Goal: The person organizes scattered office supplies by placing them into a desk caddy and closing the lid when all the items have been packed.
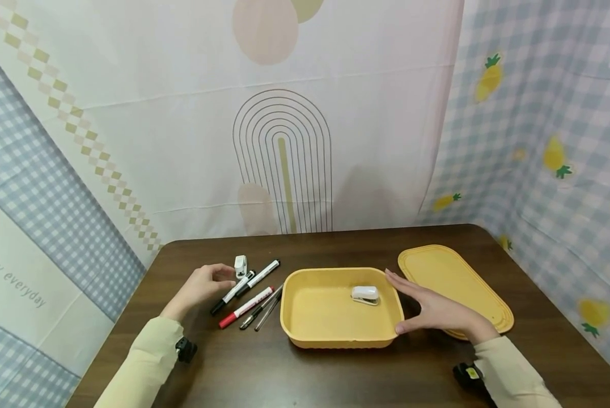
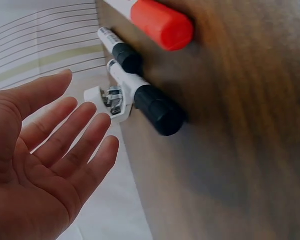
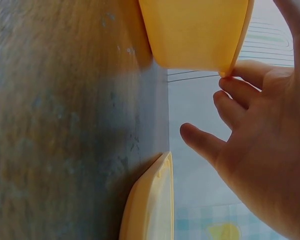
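Note:
My left hand (image 1: 203,286) hovers beside a small white stapler (image 1: 241,265), fingers loosely bent and holding nothing. In the left wrist view its palm and fingers are spread near that stapler (image 2: 112,102), which stands just beyond a black-capped marker (image 2: 157,107). My right hand (image 1: 430,306) rests on the right end of a yellow plastic box (image 1: 330,344), thumb and fingers stretched apart along the rim. Inside the box, toward its right side, lies another white stapler (image 1: 364,293). The right wrist view has the fingertips right at the box rim (image 3: 225,74).
Between left hand and box lie two black-and-white markers, one nearer (image 1: 232,292) and one farther (image 1: 258,277), a red marker (image 1: 246,307) and two slim pens (image 1: 256,314). A yellow lid (image 1: 453,277) lies to the right. Patterned cloth (image 1: 386,113) hangs behind the brown table (image 1: 264,374).

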Demonstrator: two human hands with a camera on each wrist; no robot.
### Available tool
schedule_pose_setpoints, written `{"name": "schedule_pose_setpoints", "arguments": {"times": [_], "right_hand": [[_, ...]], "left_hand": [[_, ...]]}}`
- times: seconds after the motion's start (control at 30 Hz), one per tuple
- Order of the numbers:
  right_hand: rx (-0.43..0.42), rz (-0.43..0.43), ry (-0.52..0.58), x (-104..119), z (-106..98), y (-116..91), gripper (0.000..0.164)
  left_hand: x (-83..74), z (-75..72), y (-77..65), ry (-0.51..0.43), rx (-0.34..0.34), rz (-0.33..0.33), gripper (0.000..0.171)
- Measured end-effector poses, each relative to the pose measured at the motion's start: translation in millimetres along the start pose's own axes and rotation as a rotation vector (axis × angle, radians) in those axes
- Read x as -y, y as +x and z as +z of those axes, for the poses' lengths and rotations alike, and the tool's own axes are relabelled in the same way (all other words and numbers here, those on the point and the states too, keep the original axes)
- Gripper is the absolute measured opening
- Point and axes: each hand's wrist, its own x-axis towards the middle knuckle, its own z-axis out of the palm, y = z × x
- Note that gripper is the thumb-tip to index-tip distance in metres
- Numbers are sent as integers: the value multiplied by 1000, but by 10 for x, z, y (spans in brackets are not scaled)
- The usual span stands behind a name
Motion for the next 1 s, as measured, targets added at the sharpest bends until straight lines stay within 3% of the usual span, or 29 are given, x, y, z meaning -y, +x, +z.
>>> {"name": "schedule_pose_setpoints", "arguments": {"times": [0.3,1.0], "right_hand": [[-2,13,-7,-11,4,-6,110],[-12,19,18,-21,13,1,110]], "left_hand": [[58,119,-37,-23,49,-3,34],[101,232,6,-17,71,5,39]]}}
